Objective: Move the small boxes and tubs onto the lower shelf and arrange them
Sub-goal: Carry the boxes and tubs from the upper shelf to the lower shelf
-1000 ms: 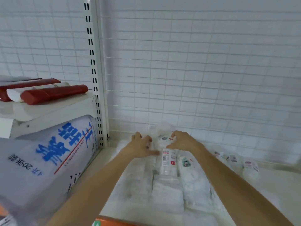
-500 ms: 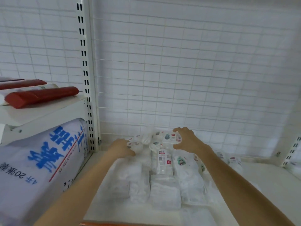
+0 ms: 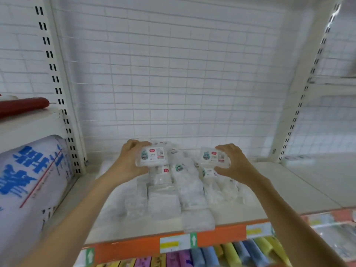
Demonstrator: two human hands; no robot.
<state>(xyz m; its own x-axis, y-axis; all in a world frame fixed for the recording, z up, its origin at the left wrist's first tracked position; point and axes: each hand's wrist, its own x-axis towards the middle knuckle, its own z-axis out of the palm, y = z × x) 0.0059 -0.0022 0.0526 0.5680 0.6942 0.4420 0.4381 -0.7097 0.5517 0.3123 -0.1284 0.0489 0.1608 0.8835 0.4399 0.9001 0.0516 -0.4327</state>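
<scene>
Two clear plastic tubs are held up, one in each hand, above a heap of like packs lying on the white shelf [image 3: 279, 189]. The left tub [image 3: 152, 157] is gripped by the left hand [image 3: 129, 163], whose fingers are curled over its far edge with the thumb under its near edge. The right tub [image 3: 214, 158] is gripped by the right hand [image 3: 235, 164] in the same manner, fingers curled round its right end. Each tub bears one printed label with a red mark and a small cartoon figure. The two tubs are well apart, level with each other, and both are raised clear of the heap [image 3: 181, 191].

The heap lies at the shelf's middle, reaching from near the wire grid back panel [image 3: 183, 74] to the orange price strip [image 3: 134, 251] at the shelf's front edge. Its packs are pale and blurred; about four rows can be made out, but an exact count cannot be given.

Left of the heap, one large white roll with blue print [image 3: 28, 180] is seen, and above it one red cylinder [image 3: 23, 106] lies on a higher ledge. Below the orange strip, a row of coloured rolls [image 3: 231, 253] is visible, too many and too blurred to count.
</scene>
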